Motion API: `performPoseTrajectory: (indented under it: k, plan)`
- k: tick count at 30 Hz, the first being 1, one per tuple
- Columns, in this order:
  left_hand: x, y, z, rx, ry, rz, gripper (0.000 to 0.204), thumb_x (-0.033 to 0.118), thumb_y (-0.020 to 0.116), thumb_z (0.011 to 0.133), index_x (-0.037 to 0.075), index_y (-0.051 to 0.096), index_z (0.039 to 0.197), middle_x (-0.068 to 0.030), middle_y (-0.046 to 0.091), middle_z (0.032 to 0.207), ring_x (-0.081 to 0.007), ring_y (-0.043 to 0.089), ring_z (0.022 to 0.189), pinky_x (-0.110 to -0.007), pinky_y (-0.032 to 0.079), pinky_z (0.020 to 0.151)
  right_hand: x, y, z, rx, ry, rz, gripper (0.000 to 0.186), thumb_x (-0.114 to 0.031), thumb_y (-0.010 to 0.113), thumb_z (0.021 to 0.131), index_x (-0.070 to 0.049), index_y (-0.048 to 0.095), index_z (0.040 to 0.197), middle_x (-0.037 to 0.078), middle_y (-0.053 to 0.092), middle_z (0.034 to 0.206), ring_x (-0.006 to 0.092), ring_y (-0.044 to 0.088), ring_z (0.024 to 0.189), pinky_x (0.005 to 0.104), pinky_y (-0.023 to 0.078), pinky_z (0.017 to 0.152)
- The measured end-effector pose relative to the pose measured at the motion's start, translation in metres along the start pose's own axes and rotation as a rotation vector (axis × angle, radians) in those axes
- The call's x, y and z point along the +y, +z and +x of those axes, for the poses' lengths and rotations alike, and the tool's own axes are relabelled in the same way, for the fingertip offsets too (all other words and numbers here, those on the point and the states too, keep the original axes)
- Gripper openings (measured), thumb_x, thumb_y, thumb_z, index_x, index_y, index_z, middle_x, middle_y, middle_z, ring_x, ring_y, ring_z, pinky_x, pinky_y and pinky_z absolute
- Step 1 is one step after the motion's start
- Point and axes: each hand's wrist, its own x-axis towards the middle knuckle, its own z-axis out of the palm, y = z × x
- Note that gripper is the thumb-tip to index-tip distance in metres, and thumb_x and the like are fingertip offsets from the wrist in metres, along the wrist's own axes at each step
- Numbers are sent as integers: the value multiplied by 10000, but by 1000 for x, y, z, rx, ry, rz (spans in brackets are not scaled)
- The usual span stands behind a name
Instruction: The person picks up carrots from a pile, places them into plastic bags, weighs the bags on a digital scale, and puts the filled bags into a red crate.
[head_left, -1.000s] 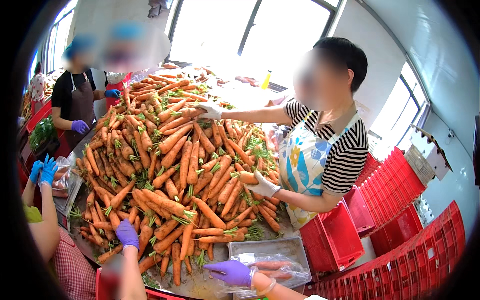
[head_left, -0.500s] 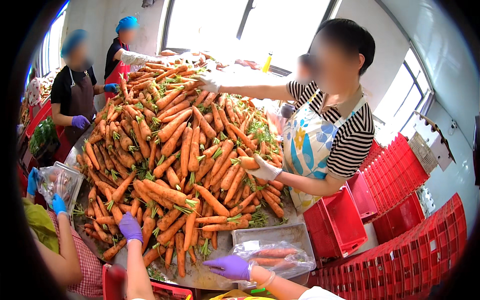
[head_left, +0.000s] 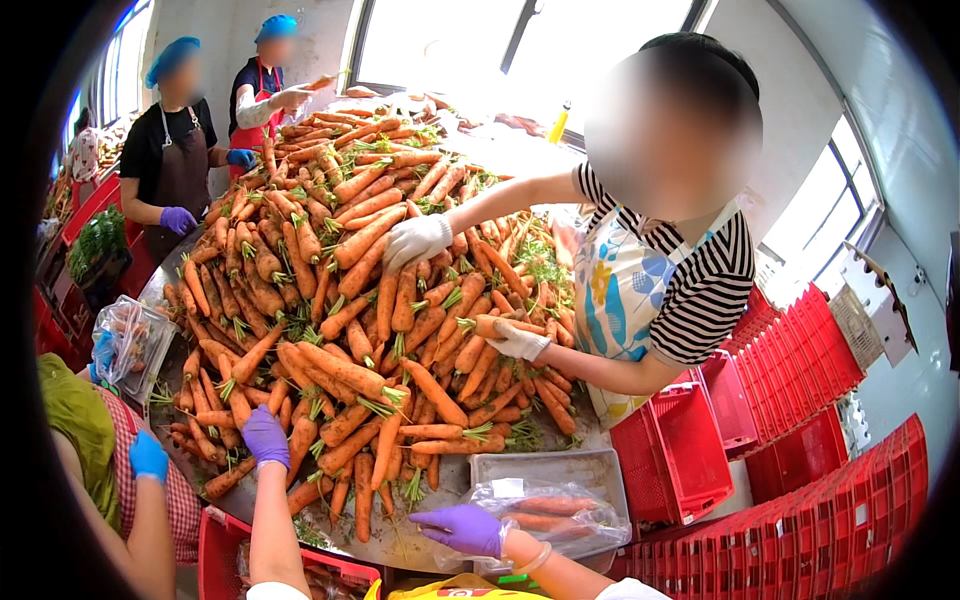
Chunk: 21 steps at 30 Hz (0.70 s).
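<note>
My left hand (head_left: 265,437), in a purple glove, reaches onto the near left edge of a big heap of carrots (head_left: 345,372). Its fingers point forward and lie against the carrots; their tips are partly lost among them. My right hand (head_left: 465,528), also purple-gloved, hovers low over the metal table with its fingers stretched out to the left, holding nothing. Just beyond its wrist, a clear plastic bag (head_left: 550,510) with carrots inside rests in a grey metal tray (head_left: 548,465). Many carrots have soil on them and short green stalks.
Across to the right, a co-worker's white-gloved hands (head_left: 418,240) handle carrots. Another person's blue-gloved hand (head_left: 148,456) is at left, near a tray of bagged goods (head_left: 135,345). Red crates (head_left: 800,520) stand stacked at right; another red crate (head_left: 222,550) sits below my left arm.
The striped-shirt co-worker's far hand has come down from the heap's top to its middle. The person at left has drawn one hand back from the bag. My hands have barely moved.
</note>
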Motion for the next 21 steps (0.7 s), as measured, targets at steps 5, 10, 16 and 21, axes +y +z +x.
performPoseTrajectory:
  k: [5, 10, 16, 21]
  plan:
    - [4, 2, 0, 35, 25, -4, 208, 248, 612, 834, 73, 524, 904, -103, 576, 829, -271, 612, 772, -386, 482, 672, 9, 3, -1, 6, 0, 34, 404, -296, 467, 959, -138, 494, 1329, 188, 637, 1047, 355, 612, 936, 406, 487, 801]
    - [1, 1, -1, 9, -36, -55, 184, 238, 612, 842, 72, 554, 893, -110, 594, 838, -272, 613, 778, -380, 483, 671, 7, -3, -2, -39, 8, 49, 408, -305, 456, 966, -129, 492, 1332, 187, 639, 1045, 352, 611, 947, 405, 484, 814]
    - [6, -1, 0, 2, -25, 0, 200, 256, 595, 853, 72, 543, 914, -101, 579, 827, -269, 610, 779, -379, 482, 676, 12, -1, -4, -2, 17, 29, 405, -311, 464, 963, -145, 497, 1331, 183, 642, 1039, 349, 615, 928, 406, 487, 803]
    - [0, 5, 2, -10, -27, -42, 195, 235, 592, 845, 64, 530, 917, -132, 581, 832, -294, 610, 786, -394, 480, 696, 6, 3, -2, -50, 37, 1, 395, -313, 475, 958, -157, 510, 1318, 180, 640, 1043, 356, 616, 913, 399, 493, 792]
